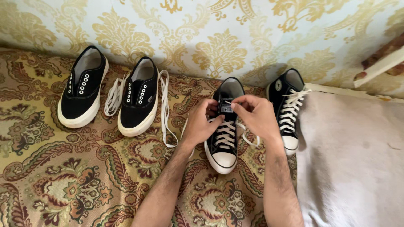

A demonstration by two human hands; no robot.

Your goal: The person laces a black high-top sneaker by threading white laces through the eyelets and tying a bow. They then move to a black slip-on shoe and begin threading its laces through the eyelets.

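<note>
White lace (226,135) runs up the black sneaker (224,145) on the patterned cover (63,180). Both hands pinch its ends at the tongue — left hand (201,122), right hand (254,113). I think both ends should be pulled evenly — so the rows lie flat.
</note>
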